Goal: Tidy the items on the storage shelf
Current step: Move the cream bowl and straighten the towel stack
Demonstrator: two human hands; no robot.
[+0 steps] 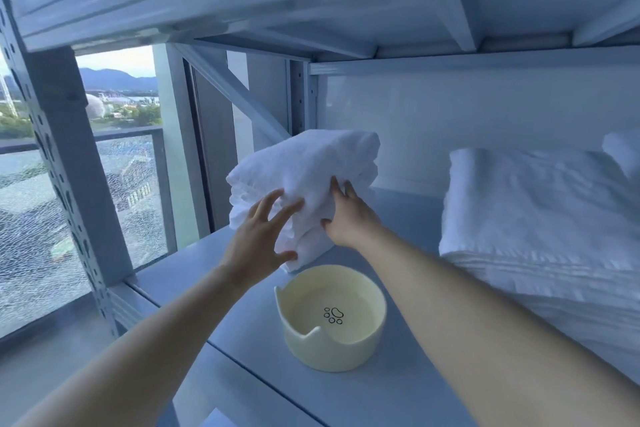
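- Reaching into the shelf from the near side, both bare arms meet at a folded white towel stack point(304, 184) that sits toward the far left of the shelf board point(408, 388).
- The left hand point(258, 241) has its fingers spread wide against the near face of the stack, thumb low by the bottom edge; it presses flat and is not closed around anything.
- The right hand point(349, 218) lies against the stack's right near corner, fingers tucked into the cloth; whether it truly pinches the fabric cannot be told.
- The stack's lower folds bulge and sag on the near side, where the layers are uneven.
- A pale yellow bowl point(334, 319) with a paw print inside stands just near of the stack, between the two forearms and apart from the cloth.
- A larger pile of white linen point(540, 218) fills the right part of the shelf, well apart from the stack.
- A perforated upright post point(65, 163) stands at the left, with a window point(124, 135) beyond it.
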